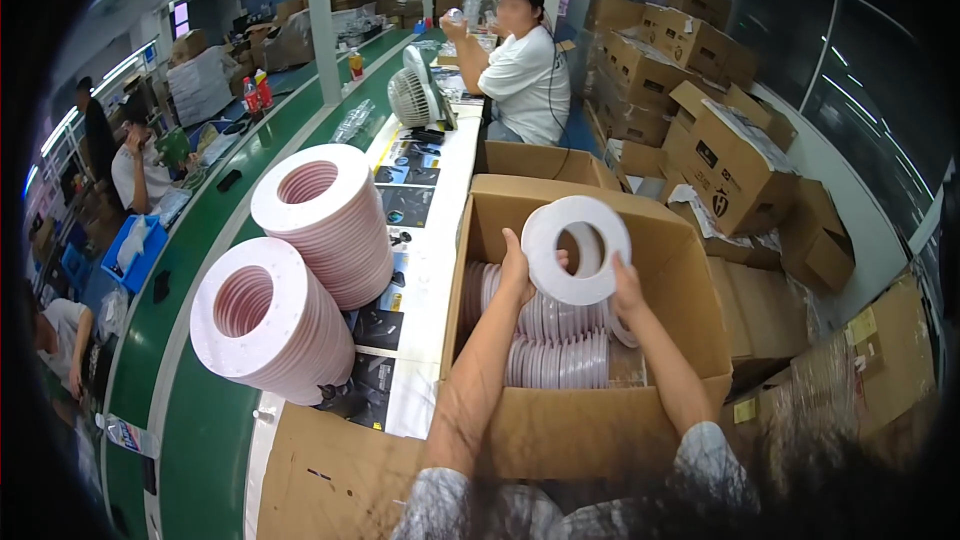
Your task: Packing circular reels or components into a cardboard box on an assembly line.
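a flat cardboard sheet (330, 480) lies at the near edge of the worktop (435, 280). just beside the worktop's right edge stands an open carton (600, 422), with at least two rows of white rings (557, 362) standing on edge inside. above it, the left hand (514, 268) and the right hand (627, 290) grasp a white ring (548, 252) between them, one at each side of its rim, the left hand's fingers showing through the hole. whether it is a single ring or a few pressed together, i cannot tell.

toward the worktop's left edge, a near stack (300, 325) and a far stack (350, 230) of similar rings rise side by side, among dark flat cards (402, 206). the rings look to be partway between the two places: two tall stacks are up, the carton is part full, and the held ring is in neither. which way they go, the view does not settle.

further along the worktop stands a fan (408, 98); beyond it a co-worker (530, 90) sits near the right edge. more cartons (740, 165) are piled past the open one.
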